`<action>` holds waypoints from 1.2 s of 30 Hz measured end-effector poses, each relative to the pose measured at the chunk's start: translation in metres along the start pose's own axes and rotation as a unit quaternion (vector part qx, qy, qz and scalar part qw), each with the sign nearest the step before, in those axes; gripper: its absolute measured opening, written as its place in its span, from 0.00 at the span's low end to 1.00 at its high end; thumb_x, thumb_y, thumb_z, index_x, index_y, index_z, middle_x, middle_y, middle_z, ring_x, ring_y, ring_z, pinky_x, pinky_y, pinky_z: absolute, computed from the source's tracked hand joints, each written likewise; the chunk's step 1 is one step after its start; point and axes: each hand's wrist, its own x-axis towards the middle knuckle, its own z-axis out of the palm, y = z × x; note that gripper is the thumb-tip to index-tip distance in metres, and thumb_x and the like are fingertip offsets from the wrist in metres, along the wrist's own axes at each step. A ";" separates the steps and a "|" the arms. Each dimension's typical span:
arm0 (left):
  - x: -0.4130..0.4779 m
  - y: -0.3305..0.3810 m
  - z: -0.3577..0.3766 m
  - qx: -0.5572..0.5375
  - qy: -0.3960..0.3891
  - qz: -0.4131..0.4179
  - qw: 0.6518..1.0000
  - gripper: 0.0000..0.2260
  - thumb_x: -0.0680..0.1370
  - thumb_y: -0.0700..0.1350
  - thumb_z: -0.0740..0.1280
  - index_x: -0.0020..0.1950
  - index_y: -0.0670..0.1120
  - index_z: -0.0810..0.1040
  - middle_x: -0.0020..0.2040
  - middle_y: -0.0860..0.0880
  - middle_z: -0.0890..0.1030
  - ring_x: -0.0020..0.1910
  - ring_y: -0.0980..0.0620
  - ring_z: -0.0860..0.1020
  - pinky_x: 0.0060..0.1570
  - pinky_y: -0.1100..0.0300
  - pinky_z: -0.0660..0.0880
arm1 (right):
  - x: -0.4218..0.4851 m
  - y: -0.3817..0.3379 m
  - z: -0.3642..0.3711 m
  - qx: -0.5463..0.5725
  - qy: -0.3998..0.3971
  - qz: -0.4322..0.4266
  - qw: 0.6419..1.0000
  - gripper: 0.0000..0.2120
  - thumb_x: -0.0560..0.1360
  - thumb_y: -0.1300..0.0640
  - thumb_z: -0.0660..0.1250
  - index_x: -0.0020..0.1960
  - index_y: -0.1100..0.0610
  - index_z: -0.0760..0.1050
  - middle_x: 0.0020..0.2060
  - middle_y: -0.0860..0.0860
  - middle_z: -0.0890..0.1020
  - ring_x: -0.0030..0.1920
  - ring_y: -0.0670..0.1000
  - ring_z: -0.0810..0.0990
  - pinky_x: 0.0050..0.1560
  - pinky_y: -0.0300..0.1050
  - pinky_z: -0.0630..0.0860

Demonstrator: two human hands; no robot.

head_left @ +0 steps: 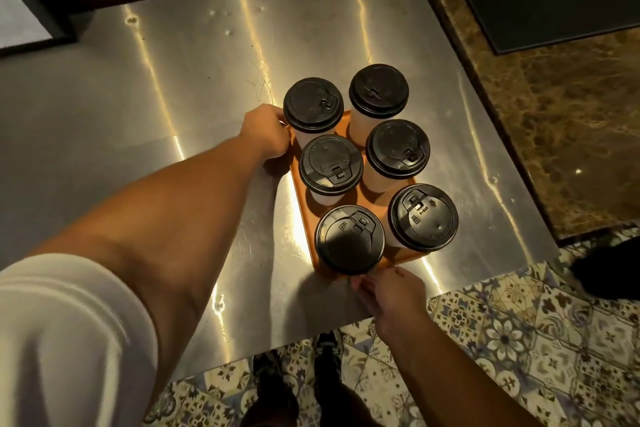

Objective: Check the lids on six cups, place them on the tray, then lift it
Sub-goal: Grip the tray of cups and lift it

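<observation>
Fingers point(278, 116) of the left hand point(266, 133) are curled on the far left edge of the orange tray point(300, 204). Fingers point(367, 282) of the right hand point(389, 293) hold the near edge of the tray, and their tips are hidden under a lid. All six cups point(330, 165) stand upright on the tray in two rows, each with a black lid point(349, 239). The tray is on the steel worktop point(156, 97), near its right front corner.

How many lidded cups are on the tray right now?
6: far-left cup, middle-left cup, near-left cup, far-right cup, middle-right cup, near-right cup, all on the orange tray. None looks hidden.
</observation>
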 end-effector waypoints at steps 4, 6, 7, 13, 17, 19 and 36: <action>-0.002 -0.003 0.000 0.001 0.007 -0.009 1.000 0.07 0.82 0.40 0.70 0.59 0.40 0.82 0.46 0.46 0.77 0.46 0.46 0.76 0.47 0.57 0.74 | 0.000 -0.002 0.001 0.003 0.002 0.002 1.000 0.05 0.78 0.69 0.71 0.52 0.64 0.83 0.44 0.63 0.88 0.44 0.58 0.90 0.42 0.51 0.86; -0.004 -0.009 -0.001 0.001 0.014 -0.021 1.000 0.02 0.82 0.40 0.70 0.52 0.42 0.82 0.41 0.48 0.76 0.45 0.46 0.76 0.45 0.57 0.74 | 0.001 -0.004 0.003 0.007 0.013 0.011 1.000 0.05 0.77 0.70 0.71 0.52 0.64 0.82 0.42 0.62 0.89 0.41 0.57 0.90 0.39 0.49 0.86; -0.004 -0.014 -0.002 -0.003 0.020 -0.028 0.999 0.05 0.82 0.40 0.70 0.46 0.43 0.80 0.38 0.49 0.75 0.43 0.46 0.76 0.45 0.57 0.73 | 0.000 -0.006 0.004 0.015 0.019 0.015 1.000 0.05 0.77 0.70 0.71 0.51 0.64 0.82 0.41 0.61 0.89 0.40 0.57 0.90 0.38 0.49 0.86; -0.019 -0.051 -0.012 -0.032 0.022 -0.057 0.998 0.14 0.80 0.40 0.71 0.35 0.51 0.75 0.36 0.49 0.78 0.39 0.47 0.79 0.36 0.59 0.72 | 0.001 -0.010 0.002 -0.034 -0.004 -0.031 0.999 0.05 0.78 0.71 0.65 0.48 0.64 0.77 0.44 0.62 0.83 0.41 0.57 0.86 0.38 0.46 0.84; -0.037 -0.080 -0.018 -0.066 0.021 -0.081 0.994 0.12 0.78 0.39 0.70 0.35 0.50 0.79 0.36 0.48 0.82 0.40 0.47 0.80 0.37 0.58 0.74 | -0.001 -0.014 0.001 -0.090 -0.002 -0.069 0.994 0.07 0.78 0.72 0.65 0.45 0.62 0.76 0.42 0.60 0.83 0.38 0.56 0.85 0.36 0.47 0.85; -0.050 -0.094 -0.020 -0.090 0.026 -0.096 0.991 0.12 0.78 0.40 0.70 0.35 0.50 0.79 0.37 0.48 0.82 0.42 0.46 0.81 0.42 0.54 0.78 | -0.004 -0.017 0.002 -0.118 -0.002 -0.090 0.989 0.08 0.77 0.72 0.66 0.43 0.62 0.76 0.40 0.59 0.83 0.37 0.56 0.84 0.36 0.49 0.85; -0.183 -0.221 -0.010 -0.286 -0.071 -0.291 0.910 0.07 0.72 0.33 0.76 0.48 0.41 0.84 0.39 0.42 0.88 0.38 0.44 0.88 0.48 0.43 0.86 | -0.007 -0.053 0.038 -0.468 0.018 -0.249 0.847 0.06 0.71 0.69 0.75 0.37 0.61 0.83 0.29 0.56 0.85 0.31 0.57 0.84 0.34 0.51 0.84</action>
